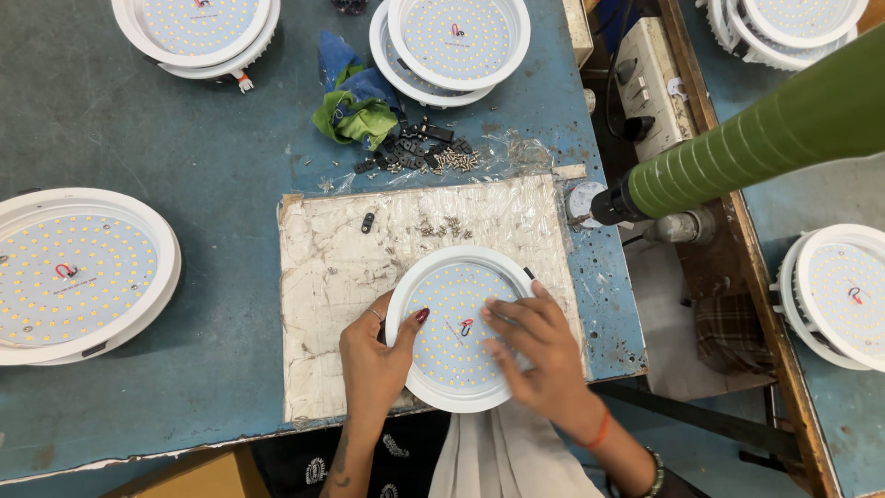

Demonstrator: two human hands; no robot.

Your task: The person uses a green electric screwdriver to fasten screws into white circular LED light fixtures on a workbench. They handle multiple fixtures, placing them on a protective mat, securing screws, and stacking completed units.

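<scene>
Brightness: you work in bright, even light from overhead.
Shadows: your left hand [373, 355] and right hand [539, 355] cast only soft, short shadows on the round white lamp [452, 318] and the pale board [323, 277].
Glare: the plastic film [502, 157] on the blue table [184, 148] shines in wrinkled highlights.
Focus: the centre is sharp; the green tube [765, 138] looks slightly soft.
Edges: lamps near the corners appear stretched and bowed.
</scene>
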